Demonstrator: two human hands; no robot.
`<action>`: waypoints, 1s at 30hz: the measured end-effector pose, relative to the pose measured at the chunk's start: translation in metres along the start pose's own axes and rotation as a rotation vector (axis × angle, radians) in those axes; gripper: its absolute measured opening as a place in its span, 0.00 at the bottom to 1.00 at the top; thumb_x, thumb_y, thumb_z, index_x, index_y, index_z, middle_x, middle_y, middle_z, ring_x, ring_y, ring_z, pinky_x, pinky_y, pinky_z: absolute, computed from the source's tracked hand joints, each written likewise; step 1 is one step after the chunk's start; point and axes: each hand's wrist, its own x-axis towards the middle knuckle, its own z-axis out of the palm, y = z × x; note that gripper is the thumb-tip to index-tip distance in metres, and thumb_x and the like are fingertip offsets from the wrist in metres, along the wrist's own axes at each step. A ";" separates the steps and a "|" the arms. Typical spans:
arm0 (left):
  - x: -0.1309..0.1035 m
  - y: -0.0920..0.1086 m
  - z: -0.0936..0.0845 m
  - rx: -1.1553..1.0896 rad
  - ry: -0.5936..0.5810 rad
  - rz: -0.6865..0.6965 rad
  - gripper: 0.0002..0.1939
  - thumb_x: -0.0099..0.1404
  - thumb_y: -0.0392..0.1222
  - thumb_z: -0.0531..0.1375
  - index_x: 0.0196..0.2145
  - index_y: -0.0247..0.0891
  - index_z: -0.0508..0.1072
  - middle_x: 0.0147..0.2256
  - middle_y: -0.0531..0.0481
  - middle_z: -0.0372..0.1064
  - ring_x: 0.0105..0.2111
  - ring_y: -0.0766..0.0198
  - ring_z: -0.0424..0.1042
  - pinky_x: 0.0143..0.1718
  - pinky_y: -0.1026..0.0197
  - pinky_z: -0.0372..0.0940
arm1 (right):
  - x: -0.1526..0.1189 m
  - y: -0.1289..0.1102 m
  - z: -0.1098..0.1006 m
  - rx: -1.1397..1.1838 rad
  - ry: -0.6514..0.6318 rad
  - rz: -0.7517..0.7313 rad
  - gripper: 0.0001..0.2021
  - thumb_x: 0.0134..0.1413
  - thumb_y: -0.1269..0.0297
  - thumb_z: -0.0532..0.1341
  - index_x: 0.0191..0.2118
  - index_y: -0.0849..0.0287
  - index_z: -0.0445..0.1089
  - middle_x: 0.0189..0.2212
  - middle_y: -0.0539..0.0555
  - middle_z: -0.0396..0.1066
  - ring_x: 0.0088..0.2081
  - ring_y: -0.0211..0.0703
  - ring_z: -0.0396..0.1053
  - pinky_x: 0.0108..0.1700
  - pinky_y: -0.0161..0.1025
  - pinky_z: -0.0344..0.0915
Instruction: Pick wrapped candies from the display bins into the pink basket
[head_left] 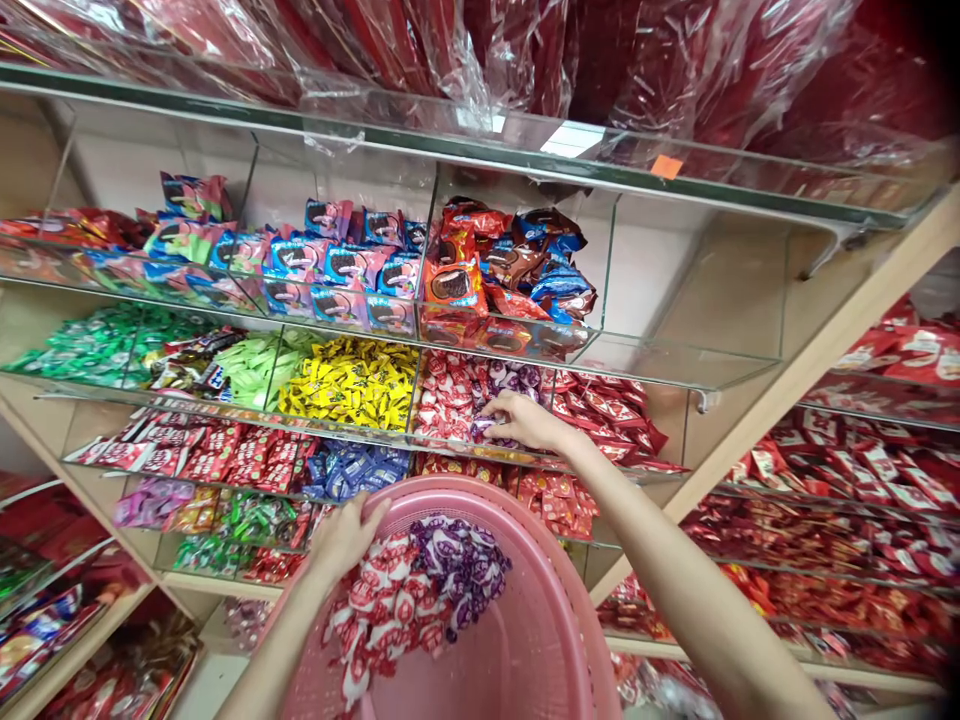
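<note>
A pink plastic basket (566, 610) is tilted in front of the shelves. My left hand (345, 535) is closed on its upper left rim. Inside the basket lie red-and-white wrapped candies (394, 605) and purple-and-white wrapped candies (461, 560). My right hand (525, 420) reaches into a glass shelf compartment, its fingers bent over purple candies (514, 378); whether they grip one is too small to tell. Red-and-white candies (446, 392) fill the left part of that compartment.
Yellow candies (356, 385) sit left of my right hand, red packets (600, 410) to its right. Above is a glass shelf edge (480, 345) with cookie packs (454, 285). A wooden upright (817, 330) slants at the right, with more stocked shelves beyond.
</note>
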 end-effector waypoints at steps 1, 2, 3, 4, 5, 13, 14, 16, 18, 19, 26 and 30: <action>0.001 0.000 0.001 -0.002 0.000 -0.003 0.33 0.58 0.65 0.37 0.46 0.42 0.65 0.40 0.40 0.72 0.41 0.47 0.70 0.39 0.52 0.61 | -0.007 -0.003 -0.006 0.029 0.047 0.005 0.13 0.47 0.63 0.63 0.40 0.61 0.71 0.30 0.50 0.63 0.32 0.37 0.62 0.37 0.35 0.59; 0.001 -0.001 0.001 -0.003 0.000 -0.005 0.33 0.58 0.65 0.37 0.47 0.42 0.65 0.40 0.40 0.71 0.41 0.47 0.70 0.39 0.52 0.61 | -0.016 -0.007 -0.011 0.056 0.095 0.007 0.12 0.48 0.62 0.63 0.40 0.61 0.70 0.30 0.50 0.62 0.32 0.37 0.62 0.37 0.35 0.59; 0.002 -0.001 0.002 -0.004 -0.001 -0.007 0.34 0.58 0.65 0.37 0.47 0.42 0.65 0.40 0.40 0.71 0.41 0.47 0.70 0.39 0.52 0.61 | -0.025 -0.012 -0.015 0.079 0.137 0.005 0.12 0.49 0.61 0.62 0.40 0.60 0.70 0.30 0.50 0.62 0.32 0.37 0.61 0.36 0.35 0.59; 0.002 -0.001 0.003 -0.005 -0.003 -0.008 0.34 0.57 0.66 0.37 0.48 0.42 0.65 0.40 0.40 0.71 0.42 0.47 0.69 0.39 0.52 0.61 | -0.035 -0.018 -0.017 0.101 0.174 0.004 0.12 0.50 0.60 0.62 0.40 0.60 0.69 0.30 0.50 0.62 0.32 0.37 0.61 0.36 0.35 0.59; 0.003 -0.001 0.003 -0.005 -0.005 -0.008 0.34 0.57 0.66 0.37 0.48 0.42 0.64 0.40 0.40 0.71 0.42 0.47 0.69 0.40 0.52 0.61 | -0.045 -0.025 -0.017 0.125 0.200 0.000 0.12 0.51 0.59 0.61 0.40 0.60 0.69 0.30 0.50 0.62 0.32 0.37 0.61 0.36 0.35 0.59; 0.001 -0.001 0.003 0.021 -0.003 -0.006 0.35 0.57 0.67 0.36 0.47 0.43 0.65 0.40 0.41 0.71 0.41 0.45 0.70 0.40 0.50 0.62 | -0.083 -0.059 0.066 0.190 0.017 0.072 0.10 0.52 0.57 0.59 0.35 0.59 0.67 0.30 0.50 0.62 0.32 0.37 0.62 0.35 0.33 0.57; 0.001 -0.001 0.003 0.021 -0.004 -0.002 0.35 0.57 0.67 0.36 0.47 0.43 0.65 0.39 0.41 0.72 0.42 0.45 0.70 0.40 0.50 0.62 | -0.082 -0.058 0.079 0.149 -0.019 0.106 0.09 0.52 0.58 0.59 0.33 0.59 0.66 0.30 0.50 0.63 0.32 0.38 0.62 0.35 0.33 0.57; 0.001 -0.001 0.002 0.015 -0.007 -0.001 0.35 0.56 0.67 0.37 0.47 0.42 0.65 0.40 0.40 0.71 0.42 0.45 0.69 0.40 0.50 0.62 | -0.078 -0.056 0.097 0.060 -0.072 0.158 0.08 0.52 0.60 0.58 0.32 0.60 0.66 0.31 0.52 0.65 0.35 0.40 0.64 0.36 0.34 0.57; 0.001 -0.002 0.001 0.006 -0.011 -0.005 0.35 0.56 0.67 0.37 0.47 0.41 0.64 0.40 0.40 0.71 0.42 0.45 0.69 0.40 0.51 0.62 | -0.074 -0.054 0.107 -0.019 -0.095 0.188 0.07 0.53 0.61 0.57 0.34 0.60 0.65 0.34 0.54 0.67 0.38 0.42 0.65 0.38 0.35 0.57; 0.001 -0.002 0.001 0.003 -0.014 -0.007 0.36 0.56 0.67 0.37 0.47 0.41 0.65 0.40 0.40 0.71 0.42 0.45 0.69 0.40 0.51 0.62 | -0.072 -0.053 0.109 -0.049 -0.099 0.199 0.08 0.53 0.61 0.57 0.35 0.60 0.65 0.35 0.55 0.67 0.39 0.43 0.65 0.39 0.35 0.57; 0.001 -0.003 0.002 0.001 -0.004 -0.017 0.34 0.57 0.66 0.36 0.47 0.42 0.64 0.40 0.40 0.71 0.42 0.45 0.69 0.40 0.50 0.62 | -0.070 -0.057 0.119 -0.105 -0.139 0.245 0.08 0.54 0.65 0.55 0.40 0.61 0.65 0.39 0.57 0.68 0.42 0.45 0.66 0.41 0.36 0.58; 0.000 -0.004 0.003 0.001 -0.002 -0.018 0.34 0.57 0.67 0.36 0.46 0.43 0.65 0.39 0.41 0.71 0.41 0.44 0.69 0.39 0.49 0.62 | -0.073 -0.062 0.121 -0.103 -0.162 0.265 0.11 0.56 0.63 0.53 0.43 0.60 0.64 0.41 0.58 0.68 0.43 0.47 0.66 0.41 0.38 0.59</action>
